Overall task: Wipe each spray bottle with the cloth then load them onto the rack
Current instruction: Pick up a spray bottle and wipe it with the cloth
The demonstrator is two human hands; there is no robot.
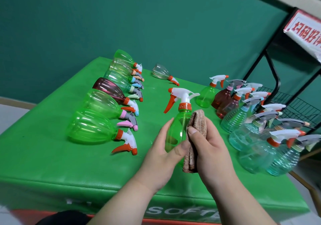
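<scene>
Here, green bottle (175, 129) between hands (163, 152) (211, 148), cloth (194, 138) alongside

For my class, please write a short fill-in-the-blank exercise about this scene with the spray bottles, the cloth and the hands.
1. The left hand holds a green spray bottle with an ____ trigger.
2. The right hand presses a folded ____ cloth against it.
3. The left-row bottles lie on their ____.
4. The right-side bottles, beside the black rack, stand ____.

Missing words: orange; brown; sides; upright.
</scene>
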